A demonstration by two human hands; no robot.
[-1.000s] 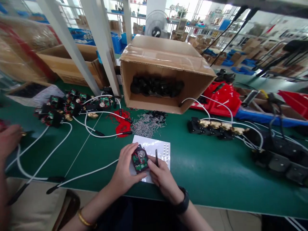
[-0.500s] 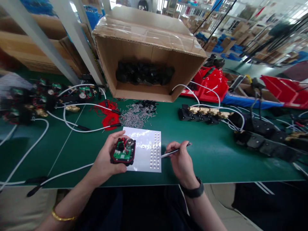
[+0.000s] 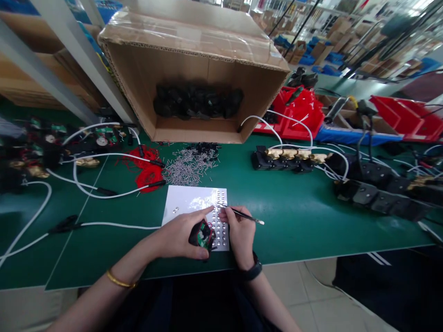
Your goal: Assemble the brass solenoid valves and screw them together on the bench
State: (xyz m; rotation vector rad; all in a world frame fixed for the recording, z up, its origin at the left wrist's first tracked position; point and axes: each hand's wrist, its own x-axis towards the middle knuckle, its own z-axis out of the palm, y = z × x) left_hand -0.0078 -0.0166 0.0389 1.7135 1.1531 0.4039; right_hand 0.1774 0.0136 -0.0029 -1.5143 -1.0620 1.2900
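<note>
My left hand (image 3: 182, 235) is closed around a small black housing (image 3: 194, 234) whose open face shows a green circuit board and red wires, tilted toward the right. Its index finger stretches out over a white sheet (image 3: 185, 198). Rows of small round silver discs (image 3: 218, 237) sit along the sheet's right side, and a couple lie apart at its left. Between the thumb and fingers of my right hand (image 3: 241, 233) is a slim dark pen-like tool (image 3: 246, 215) with a pale rear end. Its thin tip points at the upper disc rows, close to my left index fingertip.
Behind the sheet lie a pile of small metal pins (image 3: 188, 168) and red wire bundles (image 3: 148, 177). An open cardboard box (image 3: 197, 131) with black parts stands beyond. White cables and circuit assemblies (image 3: 104, 138) spread left; black housings with brass fittings (image 3: 287, 159) and red bins (image 3: 301, 120) are right.
My left hand has moved right with the housing, now tilted over the sheet's lower right. My right hand has come left and turned the tool, its tip now over the discs.
</note>
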